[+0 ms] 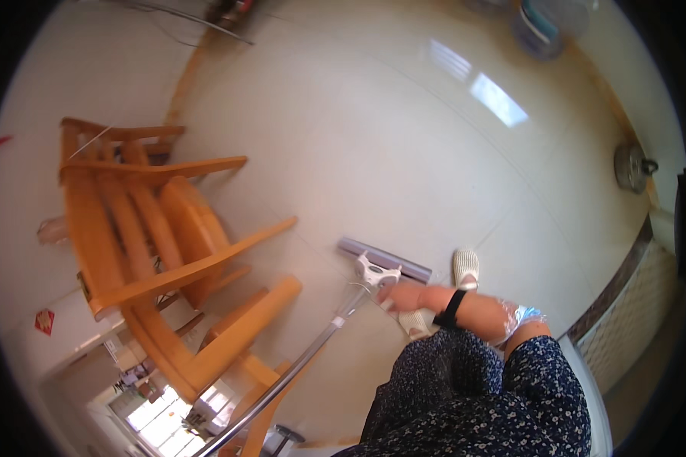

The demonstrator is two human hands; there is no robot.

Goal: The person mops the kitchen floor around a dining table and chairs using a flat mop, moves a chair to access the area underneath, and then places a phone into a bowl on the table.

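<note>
My right hand (403, 296) reaches in from the right, its fingers blurred beside the white plastic bracket (375, 272) of a mop. Whether the fingers grip the bracket or only lie against it, I cannot tell. A long grey-purple bar (386, 260) forms the mop's head. From the bracket, a metal pole (297, 365) slants down to the lower left and leaves the view. A black band (452, 308) circles my right wrist, and clear crinkled plastic (520, 320) wraps the forearm. My left hand is out of view.
Wooden chairs with slatted backs (143, 223) crowd the left side. My light shoes (466, 267) stand on pale floor tiles (377, 143) near the mop head. A metal pot-like vessel (630, 167) sits by the right wall. Transparent containers (540, 28) are at the upper right.
</note>
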